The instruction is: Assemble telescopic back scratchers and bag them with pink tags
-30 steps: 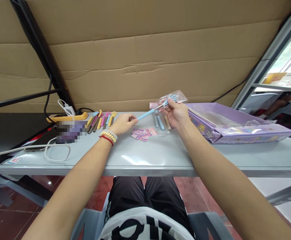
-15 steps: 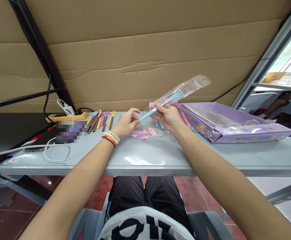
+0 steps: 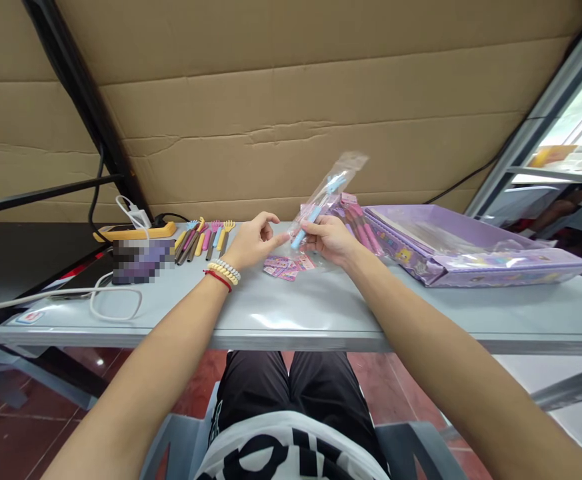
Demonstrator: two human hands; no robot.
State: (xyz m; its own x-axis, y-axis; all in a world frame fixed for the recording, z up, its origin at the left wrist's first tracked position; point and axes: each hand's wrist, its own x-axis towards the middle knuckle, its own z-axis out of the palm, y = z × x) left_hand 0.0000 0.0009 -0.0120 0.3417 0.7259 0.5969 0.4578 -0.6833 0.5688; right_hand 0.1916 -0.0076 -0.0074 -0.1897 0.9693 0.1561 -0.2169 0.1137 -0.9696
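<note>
My right hand [image 3: 331,239] pinches a small light-blue back scratcher [image 3: 315,213] with a hand-shaped head. A clear plastic sleeve [image 3: 348,163] surrounds its head and upper part, slanting up to the right. My left hand [image 3: 257,241] is beside the sleeve's lower end, thumb stretched out toward it and fingers apart; whether it touches the plastic I cannot tell. Under and between the hands lie small pink and purple printed cards [image 3: 285,269]. Close behind my right hand are several pink bagged back scratchers [image 3: 363,227].
Loose coloured back scratchers [image 3: 203,240] lie in a row left of my left hand. Further left are a yellow power strip [image 3: 158,232], a white charger [image 3: 138,215] and a cable [image 3: 115,317]. A purple box [image 3: 501,267] with plastic sleeves stands at right. Cardboard [image 3: 291,160] walls the back.
The back scratcher and its sleeve have swung more upright and shifted left. My left hand has let go of the handle's lower end, its thumb now stretched out.
</note>
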